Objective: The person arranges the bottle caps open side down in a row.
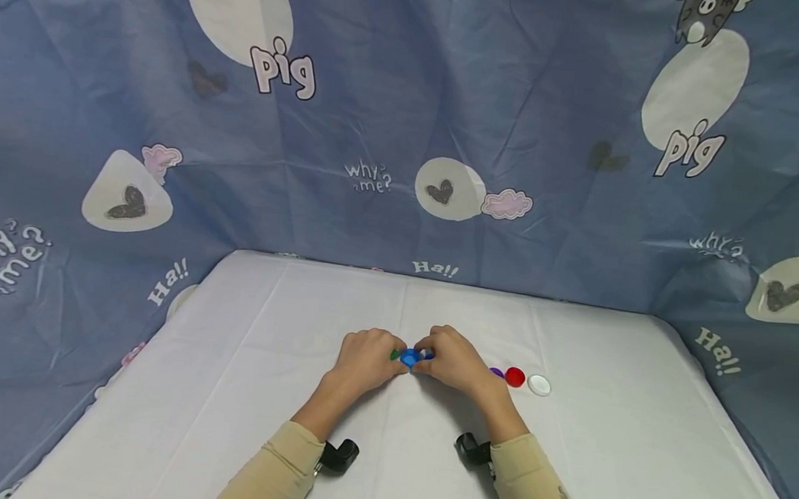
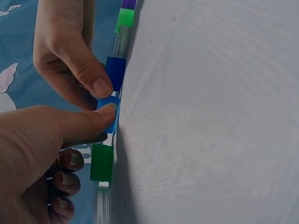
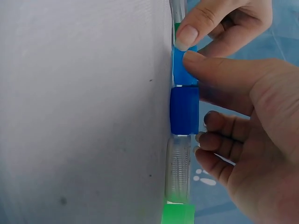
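Both hands meet at a light blue bottle cap [image 1: 409, 358] on the white table. My left hand [image 1: 371, 358] pinches it from the left; my right hand [image 1: 453, 357] pinches its right side, and in the right wrist view the two thumbs lie on the light blue cap [image 3: 183, 74] close together. Just left of it is a green cap [image 2: 102, 162], partly hidden by the left hand in the head view. A dark blue cap [image 3: 184, 111] stands right beside the light blue one, under the right hand.
To the right lie a purple cap [image 1: 496, 372], a red cap [image 1: 515, 376] and a white cap [image 1: 538, 385]. The right wrist view shows a clear ribbed cap [image 3: 178, 168] and a bright green cap [image 3: 178, 214]. Behind the table hangs a blue printed cloth [image 1: 346, 223].
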`<state>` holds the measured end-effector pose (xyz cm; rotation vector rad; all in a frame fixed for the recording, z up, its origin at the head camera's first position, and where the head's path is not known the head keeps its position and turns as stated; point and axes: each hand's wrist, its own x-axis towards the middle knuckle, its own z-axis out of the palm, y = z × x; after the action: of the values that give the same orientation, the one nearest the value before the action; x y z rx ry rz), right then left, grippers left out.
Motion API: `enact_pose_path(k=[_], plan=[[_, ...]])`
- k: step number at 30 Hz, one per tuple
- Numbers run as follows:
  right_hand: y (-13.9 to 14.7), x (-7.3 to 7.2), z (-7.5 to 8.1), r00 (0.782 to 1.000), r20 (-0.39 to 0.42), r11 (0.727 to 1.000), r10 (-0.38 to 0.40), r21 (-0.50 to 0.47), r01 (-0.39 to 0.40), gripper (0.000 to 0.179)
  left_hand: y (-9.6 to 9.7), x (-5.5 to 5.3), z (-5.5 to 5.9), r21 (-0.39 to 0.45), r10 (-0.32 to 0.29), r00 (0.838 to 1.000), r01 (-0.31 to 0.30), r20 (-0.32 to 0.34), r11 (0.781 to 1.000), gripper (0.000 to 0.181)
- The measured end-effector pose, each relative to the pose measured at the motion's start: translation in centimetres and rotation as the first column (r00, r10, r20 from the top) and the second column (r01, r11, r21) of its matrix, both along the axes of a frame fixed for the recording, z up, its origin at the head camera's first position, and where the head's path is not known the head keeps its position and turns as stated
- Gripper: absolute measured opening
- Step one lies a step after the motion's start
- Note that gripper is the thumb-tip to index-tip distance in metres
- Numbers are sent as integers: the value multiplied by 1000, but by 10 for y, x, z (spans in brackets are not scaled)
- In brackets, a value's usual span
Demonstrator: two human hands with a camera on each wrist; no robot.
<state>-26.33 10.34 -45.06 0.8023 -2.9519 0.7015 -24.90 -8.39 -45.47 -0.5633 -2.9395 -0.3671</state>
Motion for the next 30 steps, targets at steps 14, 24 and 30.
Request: enact_pose_path(k=[14, 24, 30], plan=[[-3, -1, 8, 998, -49, 997, -30, -78, 26, 27, -7, 1, 10, 69, 37, 998, -33, -60, 997, 33], [-4, 0, 10, 999, -15, 988, -36, -149, 33, 25, -8, 2, 16, 81, 34, 998, -30, -56, 996, 33], [-3, -1, 10, 999, 19, 983, -46, -177, 49, 23, -8, 2, 15, 61, 22, 996, -17, -86, 998, 35]])
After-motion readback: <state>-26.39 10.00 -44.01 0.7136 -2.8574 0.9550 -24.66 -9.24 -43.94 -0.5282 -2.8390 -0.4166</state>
